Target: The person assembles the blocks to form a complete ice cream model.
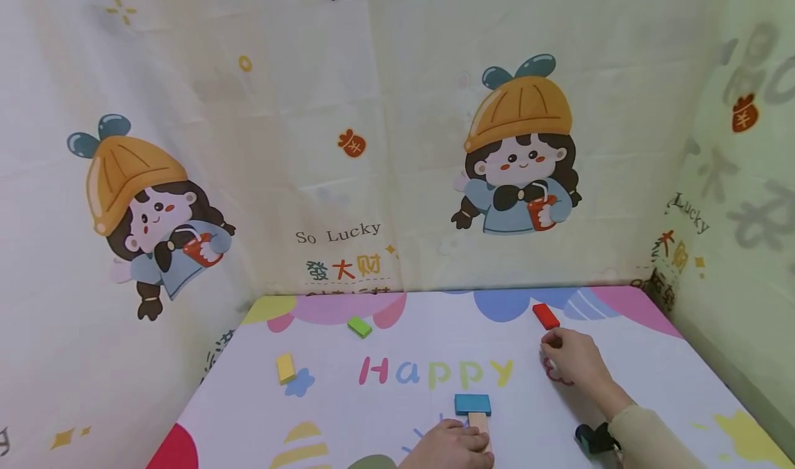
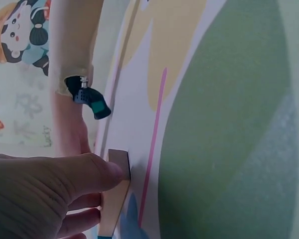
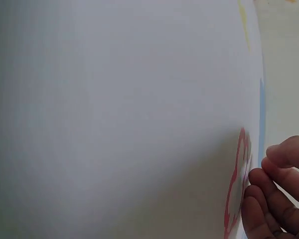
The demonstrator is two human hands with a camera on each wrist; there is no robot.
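Lettering spells “Happy” as a left hand pinches a pale block, blue block at its 12 o'clock; the right hand curls loosely, red block just off at 11 o'clock.

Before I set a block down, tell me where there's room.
Free: between the green block and red block; the right side of the table, past the right grip. Crowded: near middle, where the left grip holds the wooden block by the blue block; around the red block, with the right grip close.
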